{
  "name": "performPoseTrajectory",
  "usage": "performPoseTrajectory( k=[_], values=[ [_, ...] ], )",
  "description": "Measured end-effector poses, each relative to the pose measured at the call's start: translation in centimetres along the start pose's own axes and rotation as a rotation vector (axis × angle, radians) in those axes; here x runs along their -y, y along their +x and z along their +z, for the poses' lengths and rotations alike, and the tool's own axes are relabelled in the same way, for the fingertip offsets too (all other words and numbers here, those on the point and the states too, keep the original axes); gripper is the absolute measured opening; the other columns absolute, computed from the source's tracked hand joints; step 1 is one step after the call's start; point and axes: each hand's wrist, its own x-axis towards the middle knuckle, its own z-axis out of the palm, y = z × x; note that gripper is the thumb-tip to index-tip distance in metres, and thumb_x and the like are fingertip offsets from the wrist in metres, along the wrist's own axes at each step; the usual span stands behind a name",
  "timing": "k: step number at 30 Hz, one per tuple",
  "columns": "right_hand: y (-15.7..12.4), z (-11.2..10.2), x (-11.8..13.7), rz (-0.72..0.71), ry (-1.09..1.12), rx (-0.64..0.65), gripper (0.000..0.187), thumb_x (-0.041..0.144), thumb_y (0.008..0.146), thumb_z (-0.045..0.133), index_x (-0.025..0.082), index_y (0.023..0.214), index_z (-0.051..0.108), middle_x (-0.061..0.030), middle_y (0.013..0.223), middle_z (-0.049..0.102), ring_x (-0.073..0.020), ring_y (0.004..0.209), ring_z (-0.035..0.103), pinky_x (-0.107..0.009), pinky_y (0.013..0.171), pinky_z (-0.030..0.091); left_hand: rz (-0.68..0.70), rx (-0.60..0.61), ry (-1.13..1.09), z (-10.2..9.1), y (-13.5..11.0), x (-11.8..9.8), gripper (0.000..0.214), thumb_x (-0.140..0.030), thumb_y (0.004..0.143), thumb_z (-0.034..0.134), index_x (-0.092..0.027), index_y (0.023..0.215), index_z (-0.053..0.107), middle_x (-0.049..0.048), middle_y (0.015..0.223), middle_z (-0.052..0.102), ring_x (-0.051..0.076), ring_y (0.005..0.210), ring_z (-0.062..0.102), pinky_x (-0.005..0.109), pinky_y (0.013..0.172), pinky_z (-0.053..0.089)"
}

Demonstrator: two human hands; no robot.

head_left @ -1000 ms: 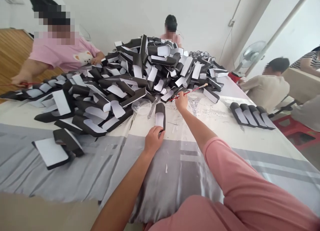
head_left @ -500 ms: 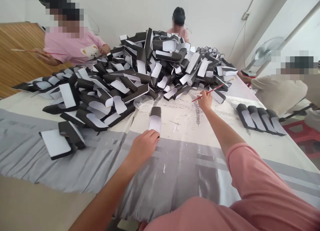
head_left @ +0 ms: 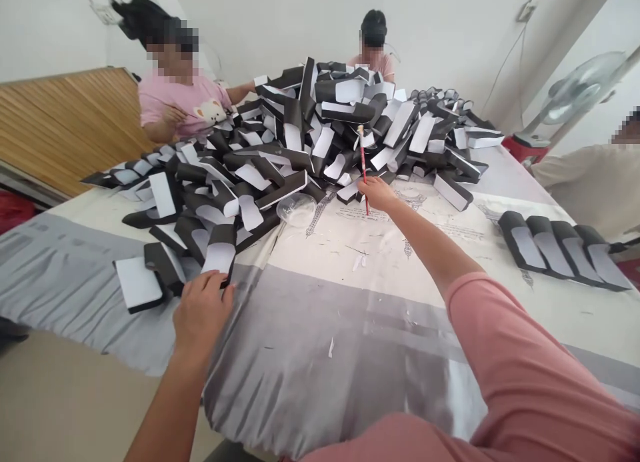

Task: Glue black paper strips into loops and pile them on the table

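Pinch the red paintbrush upright in the closed right hand, fingers firm near its lower end, and curl the left hand snugly around the end of the black-and-white foam strip, which sits at the near edge of the heap on the cloth-covered surface.

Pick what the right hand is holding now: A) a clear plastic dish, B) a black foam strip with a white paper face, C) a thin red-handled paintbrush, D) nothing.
C: the right hand closes around the thin red-handled paintbrush, which stands nearly upright between its fingers.
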Motion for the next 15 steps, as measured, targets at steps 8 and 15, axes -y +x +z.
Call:
performPoseTrajectory(
  k=[8,15],
  values=[
    [2.4,0.2,-0.3,-0.087,-0.038,0.123,0.026,0.000,0.074,0.058,0.021,0.088,0.052,-0.0085,0.085,0.063,-0.0271,0.095,0.059,-0.046,0.098,0.044,-0.066,-0.049,-0.107,0.1,0.6,-1.7,0.029,-0.033,0.092,0.050,-0.019,0.112,0.065,0.0179,0.125,0.063,0.039,0.120,0.056,0.054,0.094,0.050],
    [0.0,-1.2,1.1,-0.154,-0.050,0.104,0.025,0.000,0.075,0.054,0.019,0.091,0.055,-0.0075,0.081,0.064,-0.0243,0.089,0.057,-0.044,0.098,0.043,-0.054,-0.141,-0.090,-1.9,0.0,-4.2,0.029,-0.039,0.094,0.054,-0.020,0.113,0.066,0.0176,0.132,0.059,0.040,0.127,0.050,0.054,0.095,0.050]
  ],
)
